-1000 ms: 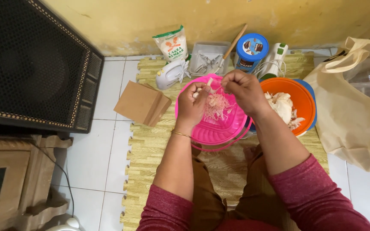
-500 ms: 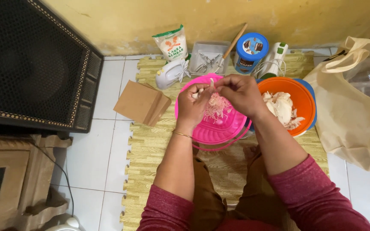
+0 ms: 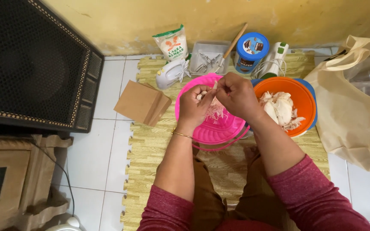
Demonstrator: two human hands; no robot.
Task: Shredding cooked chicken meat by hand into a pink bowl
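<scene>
Over pink bowl [image 3: 219,128], hands [image 3: 219,96] closer together.

We see our left hand [image 3: 195,107] and right hand [image 3: 236,95] close together over a bowl [image 3: 219,128] on the mat [image 3: 159,145], with a second bowl [image 3: 298,100] just to its right, a bag [image 3: 352,111] further right, cardboard [image 3: 142,102] on the left, and a mixer [image 3: 170,73], tray [image 3: 208,53] and tub [image 3: 250,51] behind by the wall.
</scene>
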